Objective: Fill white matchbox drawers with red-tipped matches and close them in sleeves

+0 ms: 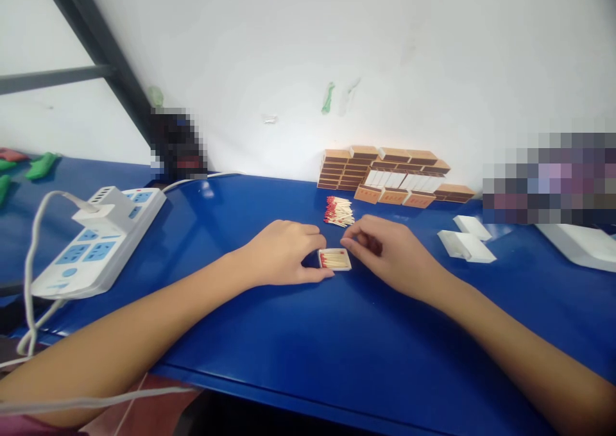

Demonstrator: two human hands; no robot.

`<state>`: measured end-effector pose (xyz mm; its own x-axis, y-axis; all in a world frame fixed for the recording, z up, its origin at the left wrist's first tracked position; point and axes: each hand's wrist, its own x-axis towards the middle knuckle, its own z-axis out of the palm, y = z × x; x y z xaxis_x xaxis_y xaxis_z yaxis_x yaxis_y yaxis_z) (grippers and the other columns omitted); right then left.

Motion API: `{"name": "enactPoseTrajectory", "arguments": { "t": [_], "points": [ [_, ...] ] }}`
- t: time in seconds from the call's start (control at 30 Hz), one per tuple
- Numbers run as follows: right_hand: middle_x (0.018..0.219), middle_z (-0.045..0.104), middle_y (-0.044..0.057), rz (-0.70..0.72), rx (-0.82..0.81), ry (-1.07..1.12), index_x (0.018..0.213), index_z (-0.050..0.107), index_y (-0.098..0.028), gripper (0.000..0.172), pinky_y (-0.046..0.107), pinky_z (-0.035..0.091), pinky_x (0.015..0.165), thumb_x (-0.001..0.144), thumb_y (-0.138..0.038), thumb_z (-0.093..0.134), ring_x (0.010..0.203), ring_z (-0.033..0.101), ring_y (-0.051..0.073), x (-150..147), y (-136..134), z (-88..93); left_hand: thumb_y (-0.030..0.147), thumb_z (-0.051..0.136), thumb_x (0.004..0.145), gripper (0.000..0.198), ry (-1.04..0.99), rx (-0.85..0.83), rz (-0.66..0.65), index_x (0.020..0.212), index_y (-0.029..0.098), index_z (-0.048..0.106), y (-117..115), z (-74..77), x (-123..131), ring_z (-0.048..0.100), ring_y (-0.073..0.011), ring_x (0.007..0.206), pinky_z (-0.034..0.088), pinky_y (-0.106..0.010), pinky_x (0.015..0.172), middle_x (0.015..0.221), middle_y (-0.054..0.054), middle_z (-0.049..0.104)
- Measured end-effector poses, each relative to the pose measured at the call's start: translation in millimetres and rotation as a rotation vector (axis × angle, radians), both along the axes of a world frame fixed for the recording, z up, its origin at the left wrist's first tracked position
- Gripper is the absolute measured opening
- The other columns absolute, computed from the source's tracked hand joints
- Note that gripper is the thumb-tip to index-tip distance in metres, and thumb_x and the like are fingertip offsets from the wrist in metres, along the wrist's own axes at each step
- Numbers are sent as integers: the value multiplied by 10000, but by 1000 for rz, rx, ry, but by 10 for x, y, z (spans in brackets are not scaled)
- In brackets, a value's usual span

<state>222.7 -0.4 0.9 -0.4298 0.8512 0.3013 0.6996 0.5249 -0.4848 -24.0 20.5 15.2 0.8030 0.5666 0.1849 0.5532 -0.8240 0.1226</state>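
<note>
A small white matchbox tray with several red-tipped matches lying in it rests on the blue table. My left hand grips the tray from the left, thumb at its near side and fingers at its far side. At the tray's right end is my right hand, its thumb and forefinger pressed together and the other fingers curled. Anything between those fingertips is too small to make out. Just beyond the hands lies a loose pile of matches, red heads mostly to the left.
Stacked brown matchboxes stand against the wall behind the pile. White empty trays lie to the right. A white power strip with a plugged-in cable occupies the left side. The blue table's front edge runs below my arms.
</note>
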Motion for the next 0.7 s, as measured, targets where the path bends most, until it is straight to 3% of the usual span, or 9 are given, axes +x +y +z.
{"name": "enactPoseTrajectory", "arguments": {
  "t": [0.17,0.37,0.7],
  "points": [
    [850,597,33,-69,151,-39,955,646,-219,107,323,437,661,1012,-275,575,711,555,176,26,172,-123,561,659,942,386,-22,13,-35,936,183,734,-17,-2,0,643,-171,729,358,-297,593,845,-23,694],
    [965,627,60,-84,164,-63,1089,655,-211,128,344,472,713,1005,-299,615,795,600,200,-45,242,-170,544,671,940,378,1,38,-48,956,175,748,-38,14,-1,649,-182,726,355,-313,581,842,-22,704],
    [903,593,41,-76,160,-20,1011,674,-225,97,327,464,681,1003,-308,623,745,586,185,24,411,-265,540,675,941,372,10,52,-52,962,175,748,-34,3,-2,665,-187,736,373,-312,589,845,-22,706]
  ]
}}
